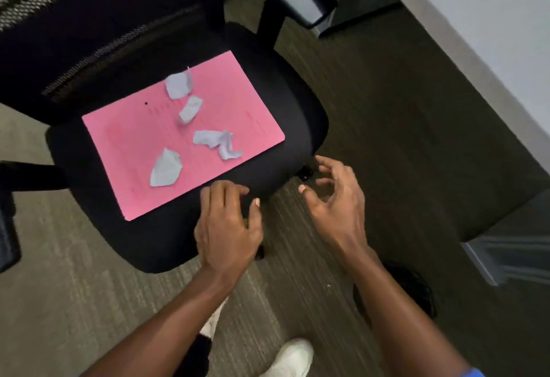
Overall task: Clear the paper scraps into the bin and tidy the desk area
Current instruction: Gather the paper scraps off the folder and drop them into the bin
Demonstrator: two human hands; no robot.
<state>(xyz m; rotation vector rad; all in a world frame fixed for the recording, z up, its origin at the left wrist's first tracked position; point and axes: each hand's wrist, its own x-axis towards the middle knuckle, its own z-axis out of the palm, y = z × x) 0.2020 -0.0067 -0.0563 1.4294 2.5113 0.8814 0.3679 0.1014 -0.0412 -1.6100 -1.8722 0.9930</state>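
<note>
Office chair seat | four paper scraps on pink folder | left hand, right hand: fingers open, empty | risk: tilting folder spills scraps (floorward)

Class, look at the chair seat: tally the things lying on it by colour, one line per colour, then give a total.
White paper scraps: 4 (top scrap, second scrap, crumpled scrap, nearest scrap)
Pink sheet: 1 (pink sheet)
Total: 5
All four scraps lie on the pink sheet, which lies on the black chair seat.
</note>
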